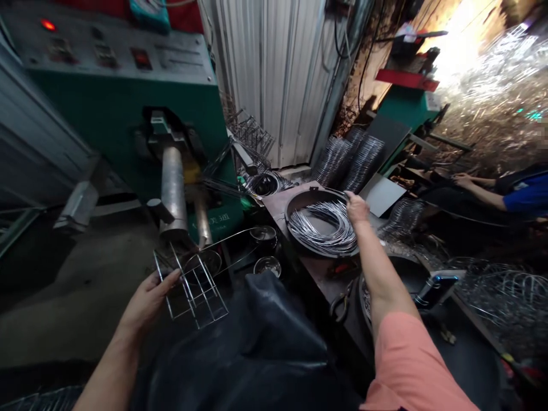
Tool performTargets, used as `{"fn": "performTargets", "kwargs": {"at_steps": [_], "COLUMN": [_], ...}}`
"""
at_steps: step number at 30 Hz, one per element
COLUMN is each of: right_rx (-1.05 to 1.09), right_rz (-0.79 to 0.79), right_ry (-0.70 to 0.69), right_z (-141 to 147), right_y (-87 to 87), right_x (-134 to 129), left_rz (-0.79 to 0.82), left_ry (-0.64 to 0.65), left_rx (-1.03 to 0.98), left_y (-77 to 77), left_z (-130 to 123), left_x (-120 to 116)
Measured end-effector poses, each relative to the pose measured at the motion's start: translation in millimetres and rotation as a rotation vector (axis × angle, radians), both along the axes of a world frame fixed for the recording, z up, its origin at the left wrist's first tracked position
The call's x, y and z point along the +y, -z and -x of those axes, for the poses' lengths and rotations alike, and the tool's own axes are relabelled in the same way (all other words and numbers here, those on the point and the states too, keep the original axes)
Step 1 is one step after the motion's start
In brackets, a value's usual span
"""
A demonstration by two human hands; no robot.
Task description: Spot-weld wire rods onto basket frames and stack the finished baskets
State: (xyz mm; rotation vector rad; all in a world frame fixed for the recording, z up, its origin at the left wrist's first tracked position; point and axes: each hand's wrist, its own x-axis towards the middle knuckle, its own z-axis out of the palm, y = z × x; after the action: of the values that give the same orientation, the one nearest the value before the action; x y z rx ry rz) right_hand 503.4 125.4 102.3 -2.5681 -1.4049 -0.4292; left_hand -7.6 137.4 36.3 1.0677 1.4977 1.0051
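Two bare hands work apart, one on either side of a black apron (240, 354). The left hand (148, 302) is partly closed, its fingers wrapped around the edge of a wire frame (197, 288), holding it up near a steel cylinder (173, 191) on a green machine (128, 97). The right hand (357, 208) reaches forward, fingers bunched at the far rim of a round black tray (299, 200) and touching a coil of loose wires (321, 231); whether it has pinched any single wire is impossible to tell. The tray sits on a bench (314, 274) beside the person, seemingly to keep the wires within one arm's reach, while stacks of wire baskets (334, 162) appear kept behind it, out of the way. Pliers (340, 305) lie close by the right arm. Farther right, a co-worker's blue sleeve (528, 197) shows.
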Motion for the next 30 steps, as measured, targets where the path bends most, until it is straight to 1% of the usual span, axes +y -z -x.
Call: {"fn": "performTargets", "kwargs": {"at_steps": [1, 3, 5, 6, 8, 10, 11, 12, 14, 15, 17, 19, 20, 22, 23, 25, 28, 30], "right_rx": [-0.009, -0.024, -0.04, -0.054, -0.078, -0.032, 0.03, 0.11, 0.274, 0.344, 0.467, 0.582, 0.619, 0.637, 0.619, 0.535, 0.376, 0.339], "right_rz": [-0.002, 0.061, 0.153, 0.171, 0.121, 0.013, -0.031, -0.056, -0.058, -0.044, -0.01, -0.016, -0.048, -0.121, -0.151, -0.166, -0.108, -0.056], "right_ry": [0.034, 0.069, 0.041, -0.004, -0.159, -0.396, -0.534, -0.67, -0.901, -0.978, -1.058, -1.072, -1.061, -1.034, -1.018, -0.974, -0.87, -0.829], "right_z": [-6.2, -11.7, -5.9, 1.5, 23.5, 50.9, 65.3, 79.8, 110.0, 126.1, 160.6, 194.7, 209.6, 231.6, 237.7, 240.5, 230.0, 223.0], "right_y": [-13.8, -39.5, -61.8, -71.2, -85.6, -92.0, -91.2, -87.4, -70.1, -57.0, -24.9, 8.9, 24.2, 47.9, 55.9, 64.7, 67.0, 67.8], "right_x": [-1.8, -6.3, -13.3, -18.0, -29.2, -39.3, -42.3, -42.9, -35.7, -28.0, -7.7, 13.2, 21.7, 30.9, 31.1, 23.6, 3.0, -8.1], "left_rz": [0.007, 0.032, 0.035, 0.036, 0.031, 0.008, -0.012, -0.037, -0.077, -0.093, -0.123, -0.147, -0.157, -0.178, -0.194, -0.233, -0.277, -0.285], "left_ry": [0.013, 0.056, 0.048, 0.044, 0.055, 0.081, 0.09, 0.094, 0.087, 0.081, 0.065, 0.053, 0.054, 0.066, 0.072, 0.074, 0.072, 0.071], "left_rx": [-0.038, -0.133, -0.142, -0.145, -0.159, -0.183, -0.195, -0.207, -0.217, -0.216, -0.209, -0.212, -0.217, -0.225, -0.223, -0.202, -0.154, -0.143], "left_y": [1.3, 4.1, 6.4, 7.2, 8.0, 7.8, 7.5, 7.3, 7.4, 7.8, 9.4, 11.6, 12.8, 15.1, 16.1, 17.9, 19.6, 19.8], "left_z": [0.7, 2.3, 3.4, 3.6, 3.0, 1.5, 0.6, -0.3, -1.5, -1.7, -1.7, -1.2, -1.0, -0.4, 0.1, 1.2, 2.5, 1.7], "left_x": [0.5, 1.7, 2.6, 2.7, 2.1, 0.9, 0.6, 0.7, 2.0, 3.1, 5.0, 6.1, 6.4, 6.6, 6.7, 7.2, 8.6, 9.5]}}
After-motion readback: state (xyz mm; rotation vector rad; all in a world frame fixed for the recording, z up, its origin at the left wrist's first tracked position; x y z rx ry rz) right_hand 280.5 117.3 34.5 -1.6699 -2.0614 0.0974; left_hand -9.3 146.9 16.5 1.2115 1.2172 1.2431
